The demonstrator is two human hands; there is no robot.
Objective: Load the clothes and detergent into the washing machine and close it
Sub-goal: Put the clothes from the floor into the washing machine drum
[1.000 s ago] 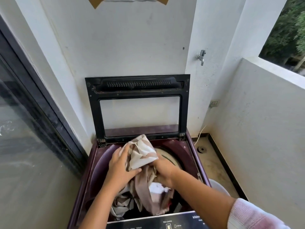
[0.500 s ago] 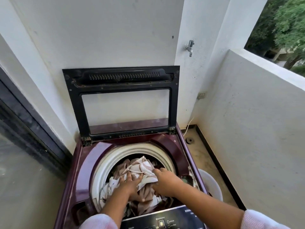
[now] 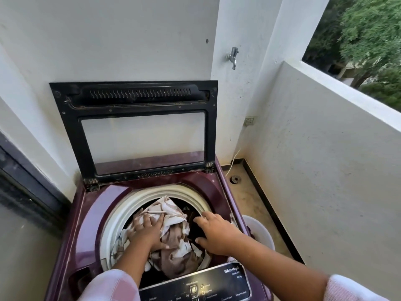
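A maroon top-loading washing machine [image 3: 86,216] stands before me with its black glass lid [image 3: 134,98] raised upright against the wall. A brown and white patterned cloth [image 3: 173,213] fills the drum inside the pale ring [image 3: 121,205]. My left hand [image 3: 149,231] lies flat on the cloth, pressing it down, fingers spread. Over the right side of the drum my right hand [image 3: 214,231] hovers with fingers apart and nothing in it. No detergent is in view.
The black control panel [image 3: 195,285] runs along the machine's near edge. A white bucket [image 3: 260,233] stands on the floor to the right. A tap [image 3: 233,56], a socket [image 3: 249,121] and a floor drain [image 3: 235,179] are by the right wall. A dark-framed glass door [image 3: 26,192] is on the left.
The cloth went from above the machine's rim down into the drum. My right hand has let go of it and moved right; my left hand now presses on it.
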